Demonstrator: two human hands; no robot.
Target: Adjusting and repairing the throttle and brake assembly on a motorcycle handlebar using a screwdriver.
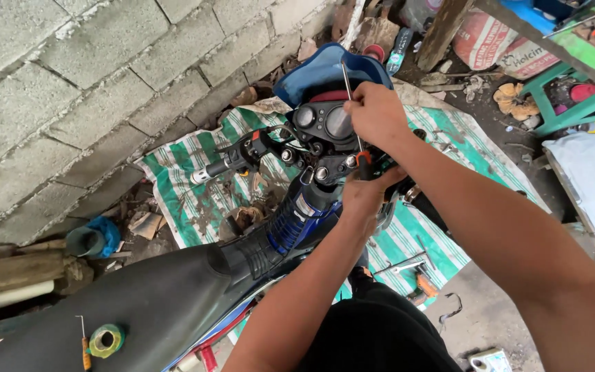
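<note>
The right hand [378, 114] is closing its fingers around the upper part of a thin metal screwdriver shaft [350, 93], which is standing nearly upright, leaning a little, over the motorcycle's instrument cluster [325, 122]. The shaft is slim, bright and silvery, and its lower end is running into an orange-and-black handle [363, 162] just below the handlebar clamp. The left hand [368, 196] is wrapping its fingers around that handle area from beneath, gripping it close against the steering head. The cluster is showing two round dials in a black housing, with a blue front cowl [321, 69] rising behind it. The left handlebar [232, 162] is sticking out toward the grey block wall [70, 83], carrying black switchgear and a bare grip end. Below, the blue frame cover [297, 217] and black seat [139, 303] are stretching toward the camera; a roll of green tape [107, 339] is lying on the seat. A green-and-white striped tarp [194, 200] is spreading under the bike on the floor.
</note>
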